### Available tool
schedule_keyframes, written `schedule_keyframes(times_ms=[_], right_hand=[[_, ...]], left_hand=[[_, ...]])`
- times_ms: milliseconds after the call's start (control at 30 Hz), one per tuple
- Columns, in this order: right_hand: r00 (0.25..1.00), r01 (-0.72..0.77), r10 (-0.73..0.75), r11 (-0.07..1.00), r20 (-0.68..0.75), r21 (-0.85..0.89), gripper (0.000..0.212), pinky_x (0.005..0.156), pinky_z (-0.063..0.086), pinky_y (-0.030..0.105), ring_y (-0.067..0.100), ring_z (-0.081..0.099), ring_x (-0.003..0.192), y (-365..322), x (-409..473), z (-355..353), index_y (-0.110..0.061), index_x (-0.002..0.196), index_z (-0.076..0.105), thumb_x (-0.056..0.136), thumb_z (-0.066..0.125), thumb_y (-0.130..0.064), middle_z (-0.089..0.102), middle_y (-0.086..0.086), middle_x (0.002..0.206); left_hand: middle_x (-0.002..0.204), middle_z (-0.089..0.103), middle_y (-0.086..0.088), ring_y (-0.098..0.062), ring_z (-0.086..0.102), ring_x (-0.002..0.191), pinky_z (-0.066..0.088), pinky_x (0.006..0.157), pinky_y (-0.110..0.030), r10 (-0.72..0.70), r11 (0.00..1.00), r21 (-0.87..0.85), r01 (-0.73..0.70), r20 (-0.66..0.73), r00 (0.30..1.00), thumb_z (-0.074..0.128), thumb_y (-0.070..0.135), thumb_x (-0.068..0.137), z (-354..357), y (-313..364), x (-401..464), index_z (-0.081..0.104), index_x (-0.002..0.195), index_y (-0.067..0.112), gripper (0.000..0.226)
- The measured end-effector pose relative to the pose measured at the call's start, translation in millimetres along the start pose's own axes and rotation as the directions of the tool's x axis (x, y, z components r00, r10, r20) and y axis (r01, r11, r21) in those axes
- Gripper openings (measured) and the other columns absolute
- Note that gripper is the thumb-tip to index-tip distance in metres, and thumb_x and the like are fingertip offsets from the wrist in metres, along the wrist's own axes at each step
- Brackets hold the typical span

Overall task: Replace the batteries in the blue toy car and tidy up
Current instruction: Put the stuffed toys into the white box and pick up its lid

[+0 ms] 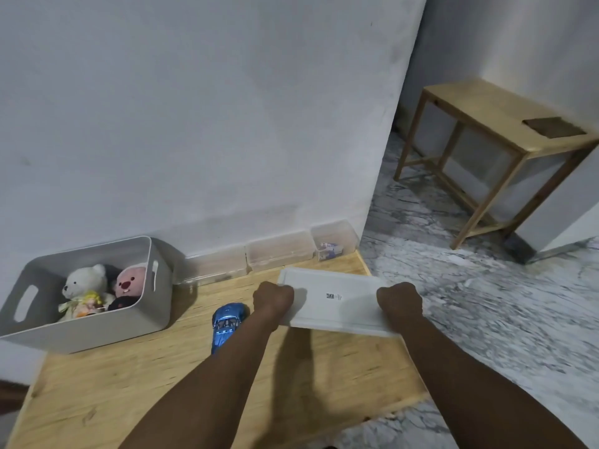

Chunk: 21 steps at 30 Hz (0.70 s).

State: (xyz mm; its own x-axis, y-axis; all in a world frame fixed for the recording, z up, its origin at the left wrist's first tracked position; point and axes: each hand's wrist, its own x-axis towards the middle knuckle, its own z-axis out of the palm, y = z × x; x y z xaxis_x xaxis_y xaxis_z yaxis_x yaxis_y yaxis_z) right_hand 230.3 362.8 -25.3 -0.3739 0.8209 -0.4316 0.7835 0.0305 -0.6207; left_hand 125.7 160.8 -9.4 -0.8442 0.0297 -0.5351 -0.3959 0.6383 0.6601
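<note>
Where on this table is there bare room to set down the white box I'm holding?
Free: the near half of the table, in front of the bin and car. Crowded: the wall edge, lined with clear boxes.

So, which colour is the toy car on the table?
Shiny metallic blue car, seen in the head view.

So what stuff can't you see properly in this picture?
Head view, the only view:
- Blue toy car: its right side is covered by the left forearm.
- White tray: its underside shows, so any contents are hidden; its label is too small to read.
- Fingers of left hand and right hand: curled out of sight around the tray's ends.
- Small clear box: the items inside are too small to identify.
</note>
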Motion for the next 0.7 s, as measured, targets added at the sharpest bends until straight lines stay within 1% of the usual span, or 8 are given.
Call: schedule_keyframes(times_ms=[67, 133, 200, 267, 367, 500, 567, 700], right_hand=[[0.997, -0.048, 0.051, 0.997, -0.050, 0.055, 0.041, 0.082, 0.048, 0.035, 0.038, 0.061, 0.102, -15.9, -3.2, 2.7, 0.002, 0.095, 0.064, 0.066, 0.053, -0.025, 0.064, 0.023, 0.103], [0.989, -0.087, 0.097, 0.992, -0.107, 0.096, 0.052, 0.097, 0.045, 0.040, 0.040, 0.057, 0.114, -34.2, -8.6, 5.6, 0.002, 0.114, 0.058, 0.070, 0.052, -0.025, 0.061, 0.024, 0.119], [0.988, -0.070, 0.085, 0.991, -0.131, 0.118, 0.053, 0.100, 0.042, 0.041, 0.040, 0.053, 0.120, -58.1, -19.3, 8.4, 0.003, 0.126, 0.048, 0.079, 0.053, -0.021, 0.056, 0.024, 0.127], [0.990, 0.016, 0.004, 0.990, -0.139, 0.139, 0.053, 0.098, 0.044, 0.040, 0.040, 0.053, 0.119, -82.8, -29.9, 13.2, 0.002, 0.129, 0.045, 0.081, 0.052, -0.019, 0.056, 0.023, 0.128], [0.979, 0.154, -0.135, 0.981, -0.155, 0.116, 0.048, 0.087, 0.048, 0.037, 0.039, 0.058, 0.108, -122.2, -51.5, 32.4, 0.000, 0.123, 0.049, 0.080, 0.050, -0.018, 0.060, 0.019, 0.120], [0.943, 0.328, -0.325, 0.944, -0.071, 0.039, 0.029, 0.067, 0.044, 0.028, 0.033, 0.062, 0.084, -169.6, -84.5, 67.6, -0.003, 0.099, 0.060, 0.076, 0.053, -0.018, 0.064, 0.011, 0.093], [0.918, 0.396, -0.396, 0.918, -0.029, -0.010, 0.023, 0.065, 0.042, 0.027, 0.030, 0.058, 0.076, -187.9, -101.6, 87.8, -0.004, 0.093, 0.062, 0.076, 0.055, -0.018, 0.063, 0.009, 0.086], [0.869, 0.491, -0.486, 0.870, 0.090, -0.040, 0.014, 0.053, 0.039, 0.021, 0.028, 0.061, 0.069, -219.4, -140.1, 137.5, -0.006, 0.081, 0.066, 0.073, 0.056, -0.009, 0.065, 0.008, 0.077]], left_hand=[[0.128, 0.055, -0.020, -0.036, 0.055, 0.111, 0.046, 0.083, -0.035, 0.001, 0.999, -0.048, -0.001, -0.012, 1.000, 0.051, 0.018, 0.090, -11.7, 8.9, -0.2, 0.044, 0.132, -0.005, 0.049], [0.131, 0.053, -0.019, -0.036, 0.054, 0.114, 0.046, 0.086, -0.034, 0.011, 0.996, -0.083, -0.014, -0.040, 0.999, 0.047, 0.018, 0.090, -27.1, 16.9, 1.7, 0.039, 0.137, -0.004, 0.052], [0.132, 0.053, -0.020, -0.037, 0.054, 0.115, 0.043, 0.082, -0.033, 0.029, 0.994, -0.105, -0.039, -0.094, 0.995, 0.044, 0.018, 0.091, -47.2, 24.2, 2.6, 0.039, 0.138, -0.003, 0.052], [0.130, 0.055, -0.020, -0.037, 0.054, 0.114, 0.041, 0.080, -0.033, 0.053, 0.990, -0.121, -0.074, -0.170, 0.984, 0.044, 0.022, 0.091, -69.4, 29.4, 4.0, 0.041, 0.135, -0.002, 0.051], [0.129, 0.056, -0.021, -0.037, 0.054, 0.116, 0.037, 0.081, -0.033, 0.093, 0.987, -0.102, -0.124, -0.267, 0.959, 0.044, 0.024, 0.093, -111.6, 24.9, 11.0, 0.043, 0.131, -0.003, 0.047], [0.119, 0.060, -0.020, -0.039, 0.058, 0.108, 0.048, 0.090, -0.037, 0.113, 0.982, -0.107, -0.158, -0.340, 0.934, 0.047, 0.029, 0.086, -177.4, -2.0, 30.9, 0.052, 0.120, 0.000, 0.045], [0.115, 0.062, -0.020, -0.038, 0.059, 0.106, 0.047, 0.084, -0.035, 0.114, 0.983, -0.087, -0.159, -0.387, 0.915, 0.050, 0.026, 0.087, -210.3, -17.2, 40.3, 0.057, 0.116, -0.002, 0.040], [0.103, 0.067, -0.020, -0.033, 0.057, 0.084, 0.044, 0.070, -0.033, 0.069, 0.991, -0.069, -0.113, -0.460, 0.885, 0.055, 0.021, 0.087, -276.2, -49.9, 57.3, 0.065, 0.096, -0.002, 0.027]])
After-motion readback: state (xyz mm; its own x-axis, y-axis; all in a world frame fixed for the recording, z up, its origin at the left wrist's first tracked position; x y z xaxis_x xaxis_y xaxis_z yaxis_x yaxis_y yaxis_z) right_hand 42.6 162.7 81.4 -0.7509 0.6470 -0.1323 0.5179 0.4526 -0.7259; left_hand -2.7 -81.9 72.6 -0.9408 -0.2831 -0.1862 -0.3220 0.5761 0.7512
